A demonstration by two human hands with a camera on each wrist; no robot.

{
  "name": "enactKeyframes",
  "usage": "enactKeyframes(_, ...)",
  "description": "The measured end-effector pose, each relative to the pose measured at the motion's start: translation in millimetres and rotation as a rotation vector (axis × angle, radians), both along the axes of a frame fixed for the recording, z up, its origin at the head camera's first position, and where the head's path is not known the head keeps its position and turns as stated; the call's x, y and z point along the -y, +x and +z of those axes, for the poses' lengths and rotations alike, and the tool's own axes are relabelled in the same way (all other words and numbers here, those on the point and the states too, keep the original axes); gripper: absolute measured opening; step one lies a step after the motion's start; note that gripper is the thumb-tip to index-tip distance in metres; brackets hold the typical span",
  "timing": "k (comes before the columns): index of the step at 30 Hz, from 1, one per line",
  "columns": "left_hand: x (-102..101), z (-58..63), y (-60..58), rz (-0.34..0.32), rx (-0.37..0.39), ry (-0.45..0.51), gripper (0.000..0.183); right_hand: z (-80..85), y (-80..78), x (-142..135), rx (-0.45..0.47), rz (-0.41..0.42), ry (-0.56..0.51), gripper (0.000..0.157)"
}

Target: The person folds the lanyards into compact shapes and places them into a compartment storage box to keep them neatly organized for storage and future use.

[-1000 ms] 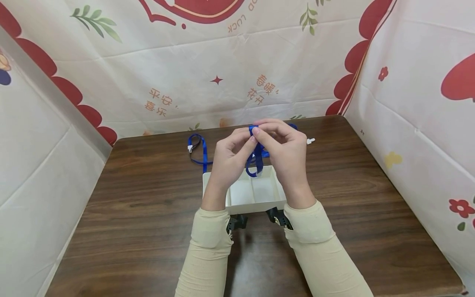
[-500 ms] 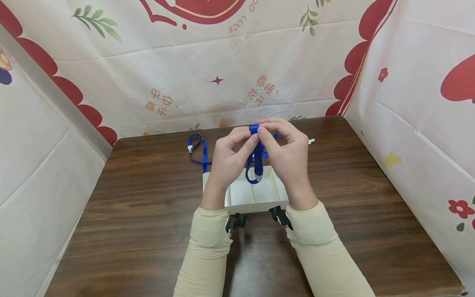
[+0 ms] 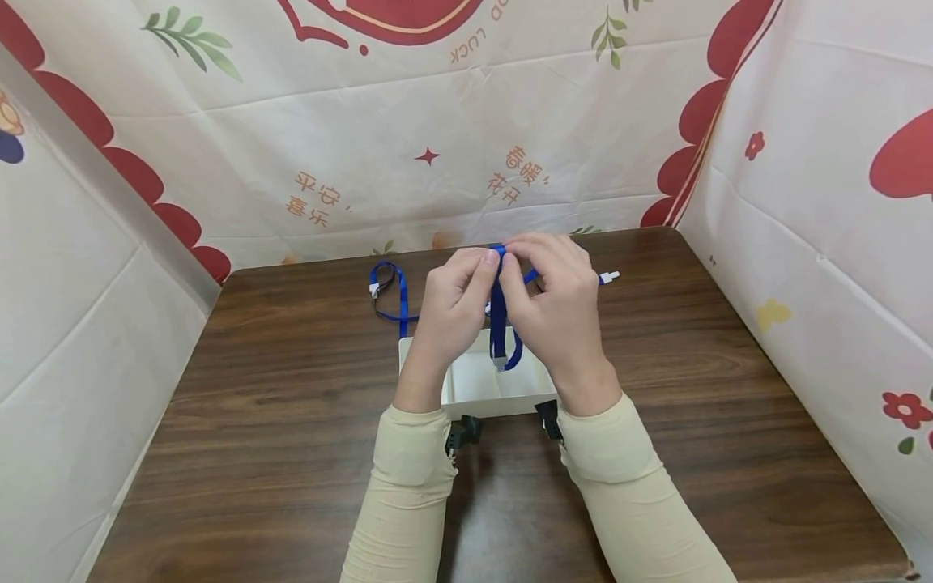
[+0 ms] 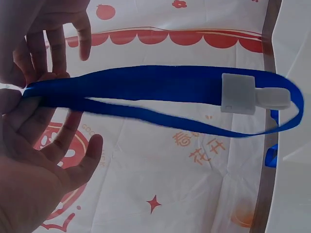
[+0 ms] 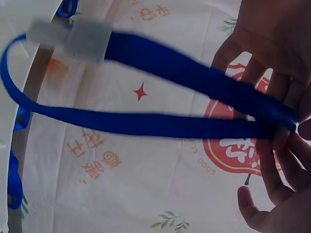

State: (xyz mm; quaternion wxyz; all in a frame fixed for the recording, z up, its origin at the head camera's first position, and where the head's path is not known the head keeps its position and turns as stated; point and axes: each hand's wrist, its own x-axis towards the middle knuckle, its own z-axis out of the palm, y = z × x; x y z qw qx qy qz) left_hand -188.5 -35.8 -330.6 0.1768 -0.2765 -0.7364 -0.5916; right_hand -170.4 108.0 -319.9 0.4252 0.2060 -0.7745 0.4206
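Above the tray, both hands hold a blue lanyard [image 3: 499, 312] by its upper end, which is folded over at the fingertips. My left hand [image 3: 453, 304] pinches it between thumb and fingers from the left. My right hand [image 3: 557, 304] pinches the same fold from the right. From there the strap hangs as a long loop. A white plastic buckle [image 4: 238, 93] sits at its lower end, with the narrower strap curving round past it. In the right wrist view the buckle [image 5: 87, 41] looks blurred. The fold itself is partly hidden by the fingers.
A cream tray [image 3: 499, 407] with compartments stands under the hands. Behind it to the left, another blue lanyard [image 3: 403, 301] lies on the brown wooden table [image 3: 291, 389]. A white clip [image 3: 609, 278] shows at the right of the right hand. Printed cloth walls surround the table.
The hanging loop has swung round: its curved strap was left of the buckle and is now on the right. The lower end hangs lower than before. Fingers of both hands have shifted at the fold.
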Motion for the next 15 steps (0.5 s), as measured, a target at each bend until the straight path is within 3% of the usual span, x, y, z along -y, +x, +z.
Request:
enactKeyframes(4,-0.5,0.1,-0.3,0.01,-0.008,-0.016,0.035,-1.6,0.2,1.1,-0.025,-0.001,0.012,0.021)
enactKeyframes(8,-0.8,0.7,2.0,-0.027,0.045,0.023,0.031,-1.3,0.9,-0.3,-0.01,0.032,-0.037,0.018)
enactKeyframes(15,-0.2,3.5,3.7,-0.08,0.125,0.104,0.027,-2.7,1.7,-6.9,0.116,0.103,-0.186,0.013)
